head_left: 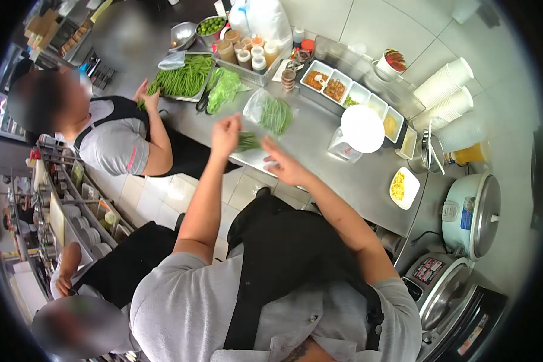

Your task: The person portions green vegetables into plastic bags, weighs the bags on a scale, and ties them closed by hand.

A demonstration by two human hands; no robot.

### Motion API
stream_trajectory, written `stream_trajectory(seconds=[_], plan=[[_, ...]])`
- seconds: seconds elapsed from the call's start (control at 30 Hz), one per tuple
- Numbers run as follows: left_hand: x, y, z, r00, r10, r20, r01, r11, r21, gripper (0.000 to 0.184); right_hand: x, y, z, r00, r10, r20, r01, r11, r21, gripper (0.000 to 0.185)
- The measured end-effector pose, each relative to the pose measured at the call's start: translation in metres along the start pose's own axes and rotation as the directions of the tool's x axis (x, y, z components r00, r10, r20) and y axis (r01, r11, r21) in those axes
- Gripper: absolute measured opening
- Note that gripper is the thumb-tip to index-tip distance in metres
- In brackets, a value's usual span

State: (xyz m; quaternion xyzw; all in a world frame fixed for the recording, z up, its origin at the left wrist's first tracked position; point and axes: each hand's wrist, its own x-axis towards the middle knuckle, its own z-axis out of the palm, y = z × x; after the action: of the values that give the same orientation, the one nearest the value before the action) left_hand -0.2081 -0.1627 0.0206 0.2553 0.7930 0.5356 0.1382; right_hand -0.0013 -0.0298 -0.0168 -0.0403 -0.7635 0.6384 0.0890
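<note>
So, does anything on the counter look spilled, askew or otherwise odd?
No spill or damage stands out near the left hand or right hand. Mildly odd: the dish of yellow food sits alone near the end of the counter, apart from the tubs.

A grey shirt (184,301) is worn, its short sleeves (181,271) ended above the elbows. Over it, a black apron (289,241) is worn, hung from black shoulder straps (243,317); by the right strap, a small round fastener (377,329) is set. The shirt front is fitted with a small button (312,318), and its neck is left open, where a dark marking (295,353) is partly shown. Both forearms (200,199) are left uncovered.
</note>
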Motion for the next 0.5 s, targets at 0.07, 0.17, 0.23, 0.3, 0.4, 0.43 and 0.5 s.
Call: stream_trajectory(seconds=[0.07, 0.17, 0.23, 0.3, 0.4, 0.43, 0.5], plan=[[0.031, -0.007, -0.023, 0.995, 0.065, -0.079, -0.047, 0.978, 0.202, 0.039, -0.005, 0.02, 0.006, 0.988, -0.132, 0.081, 0.142, 0.98, -0.137, 0.058], [0.084, -0.05, -0.017, 0.999, -0.047, -0.009, 0.047, 0.999, 0.021, 0.036, -0.021, 0.032, 0.002, 0.97, 0.006, 0.244, 0.072, 0.949, -0.308, 0.05], [0.099, -0.085, 0.005, 0.992, 0.117, -0.053, -0.108, 0.983, 0.146, 0.034, -0.032, 0.037, -0.005, 0.849, 0.342, 0.402, -0.253, 0.932, -0.259, 0.046], [0.107, -0.116, 0.034, 0.955, 0.287, -0.071, -0.259, 0.928, 0.267, 0.033, -0.047, 0.031, -0.013, 0.872, 0.317, 0.373, -0.224, 0.936, -0.271, 0.045], [0.106, -0.12, 0.07, 0.972, 0.221, -0.083, -0.163, 0.882, 0.441, 0.03, -0.074, 0.031, -0.021, 0.902, 0.314, 0.296, -0.262, 0.944, -0.201, 0.043], [0.099, -0.09, 0.07, 0.999, -0.035, -0.027, 0.043, 0.927, 0.372, 0.028, -0.083, 0.033, -0.024, 0.906, 0.333, 0.26, -0.313, 0.943, -0.117, 0.042], [0.098, -0.068, 0.077, 0.958, -0.282, 0.061, 0.248, 0.914, 0.322, 0.027, -0.099, 0.035, -0.031, 0.923, 0.327, 0.204, -0.312, 0.944, -0.104, 0.041]])
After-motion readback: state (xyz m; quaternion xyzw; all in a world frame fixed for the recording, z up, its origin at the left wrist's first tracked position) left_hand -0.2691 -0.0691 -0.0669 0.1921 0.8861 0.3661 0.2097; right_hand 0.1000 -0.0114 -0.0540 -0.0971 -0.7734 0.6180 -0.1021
